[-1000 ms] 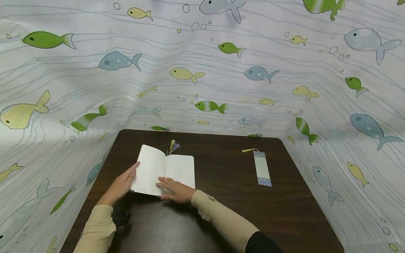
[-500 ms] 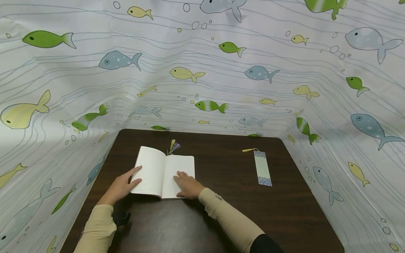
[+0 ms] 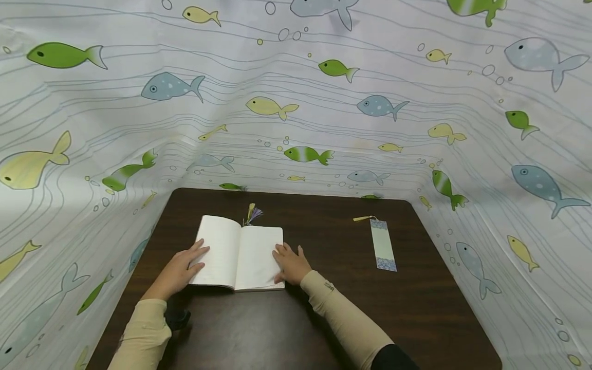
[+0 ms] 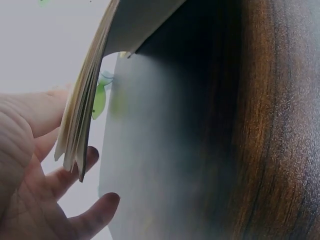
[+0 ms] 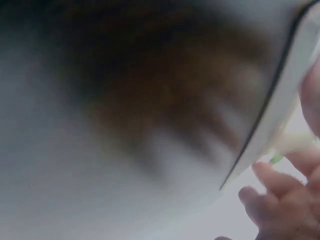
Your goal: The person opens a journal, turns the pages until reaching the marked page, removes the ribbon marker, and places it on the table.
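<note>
Fish-print curtain [image 3: 324, 103] on three sides; dark wood worktop [image 3: 333, 308]; open blank notebook [image 3: 238, 252] lying flat left of centre, spine running away from the person, tassels [image 3: 253, 213] at its far edge. Left hand [image 3: 178, 270], grip flat and relaxed, fingers on the left page's outer edge; right hand [image 3: 291, 263], grip likewise flat, at the right page's outer edge. Patterned bookmark [image 3: 383, 245], long axis parallel to the spine, well apart to the right, nearer the right hand.

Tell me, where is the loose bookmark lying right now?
In the head view, the bookmark lies flat on the table, to the right of the open book and right hand, touching neither.
</note>
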The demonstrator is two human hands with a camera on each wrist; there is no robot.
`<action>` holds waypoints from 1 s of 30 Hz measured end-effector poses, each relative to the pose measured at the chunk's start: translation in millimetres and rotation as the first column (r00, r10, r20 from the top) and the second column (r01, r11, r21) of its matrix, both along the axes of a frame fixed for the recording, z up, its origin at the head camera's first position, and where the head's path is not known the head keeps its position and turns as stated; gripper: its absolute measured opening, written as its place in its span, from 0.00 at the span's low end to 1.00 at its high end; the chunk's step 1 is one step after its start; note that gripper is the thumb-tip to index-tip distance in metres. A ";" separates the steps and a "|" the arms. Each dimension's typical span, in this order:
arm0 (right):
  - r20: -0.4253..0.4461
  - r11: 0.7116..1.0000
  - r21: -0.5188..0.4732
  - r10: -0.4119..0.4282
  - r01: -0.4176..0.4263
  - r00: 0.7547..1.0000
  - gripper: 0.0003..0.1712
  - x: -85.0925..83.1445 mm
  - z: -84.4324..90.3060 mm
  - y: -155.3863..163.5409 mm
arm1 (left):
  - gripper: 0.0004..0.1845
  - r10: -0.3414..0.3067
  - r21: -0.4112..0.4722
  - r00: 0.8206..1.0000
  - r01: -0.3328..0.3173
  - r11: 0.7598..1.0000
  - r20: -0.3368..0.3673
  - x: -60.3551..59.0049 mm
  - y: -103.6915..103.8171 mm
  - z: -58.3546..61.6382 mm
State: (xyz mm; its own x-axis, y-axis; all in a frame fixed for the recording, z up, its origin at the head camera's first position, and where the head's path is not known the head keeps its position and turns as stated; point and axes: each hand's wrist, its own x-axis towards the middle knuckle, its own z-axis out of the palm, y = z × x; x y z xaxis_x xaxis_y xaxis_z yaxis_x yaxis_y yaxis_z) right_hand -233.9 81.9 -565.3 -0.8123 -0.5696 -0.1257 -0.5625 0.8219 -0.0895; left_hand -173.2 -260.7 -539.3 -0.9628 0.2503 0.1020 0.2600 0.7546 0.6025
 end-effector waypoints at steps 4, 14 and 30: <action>-0.120 0.997 -0.038 -0.075 0.071 0.990 0.53 0.2 -2.4 -8.5 | 0.26 0.017 -0.008 1.000 -0.017 1.000 0.023 -1.1 -0.3 -1.2; 0.122 0.985 -0.149 -0.068 0.086 0.990 0.67 -5.7 -2.3 -19.4 | 0.26 0.018 -0.019 0.999 -0.018 1.000 0.042 -0.8 0.0 -1.3; -0.032 0.952 -0.261 -0.177 0.163 0.984 0.62 -6.3 -4.2 -33.5 | 0.25 -0.003 0.019 1.000 0.003 1.000 0.005 -0.3 -3.5 -0.5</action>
